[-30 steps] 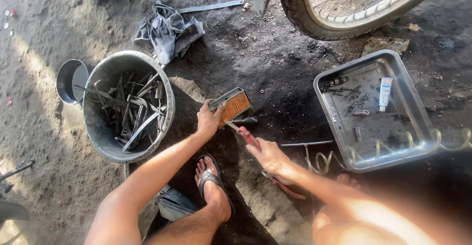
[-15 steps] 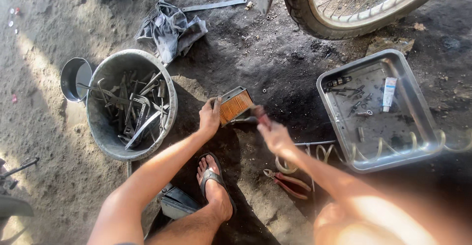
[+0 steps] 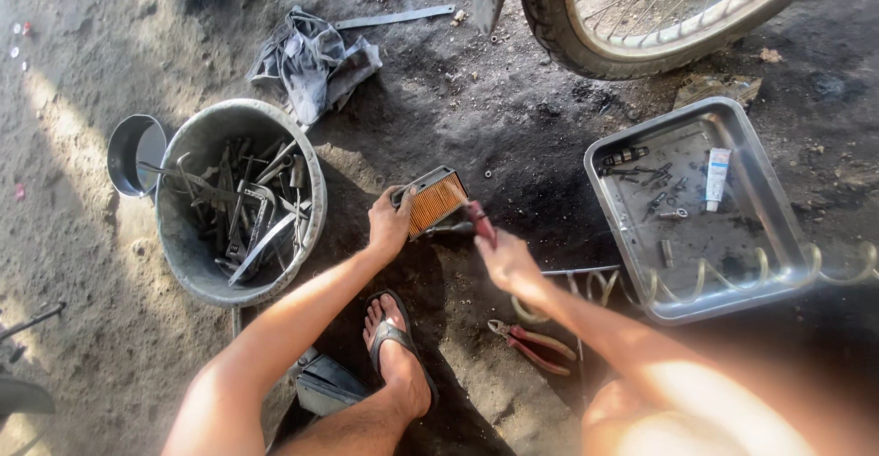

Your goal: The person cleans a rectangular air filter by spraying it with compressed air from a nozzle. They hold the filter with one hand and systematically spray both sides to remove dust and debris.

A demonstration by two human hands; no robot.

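Since the earlier frames, the right hand has come up from the ground to the air filter and now holds a red-handled tool against its lower right corner. Left hand grips the filter's left end, fingers wrapped over the grey frame. Filter sits low over dark oily ground, between the tool-filled grey bucket and the metal tray. Its long axis runs lower left to upper right, orange pleated face turned up and toward the camera. Right hand is closed around the tool handle; the tool tip is blurred. Red pliers lie on the ground below the right forearm, apart from both hands. A sandalled foot rests below the filter.
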